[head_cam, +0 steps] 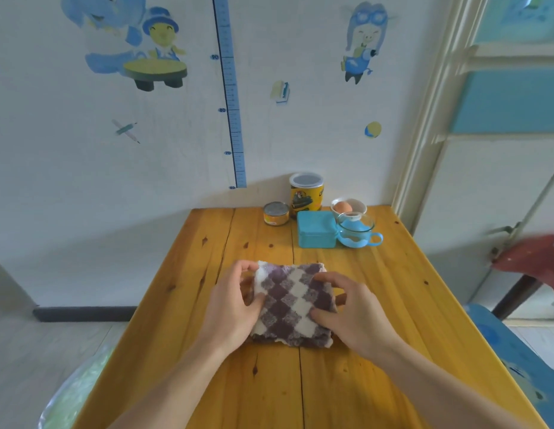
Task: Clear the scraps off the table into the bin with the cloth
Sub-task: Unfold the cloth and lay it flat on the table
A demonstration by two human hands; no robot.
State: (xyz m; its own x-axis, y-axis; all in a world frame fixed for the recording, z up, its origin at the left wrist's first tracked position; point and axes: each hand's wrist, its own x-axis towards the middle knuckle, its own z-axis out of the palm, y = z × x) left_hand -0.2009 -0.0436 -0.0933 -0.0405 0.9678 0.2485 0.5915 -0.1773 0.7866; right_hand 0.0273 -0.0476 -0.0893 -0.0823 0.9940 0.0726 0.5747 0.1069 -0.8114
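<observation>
Cloth: purple-and-white checked cloth (pixel 292 305), folded into a thick pad, lying flat on the counter (pixel 377 351) between the two hands.
Left hand: left hand (pixel 232 308) grips the cloth's left edge, thumb on top and fingers curled round the far corner.
Right hand: right hand (pixel 353 314) grips the right edge, fingers curled over the top and thumb pressed on the face.
Scraps: none can be made out; any under the pad are hidden.
Bin: the liner-covered bin (pixel 71 394) sits on the floor, outside the left forearm, beside the counter's near left edge.
Handling: probably soft, light and limp, with a plush, non-slip pile. It should unfold if lifted by one corner.
Hold: keep opposite edges gripped, the pad pressed flat, and the sweep directed toward the bin side.
</observation>
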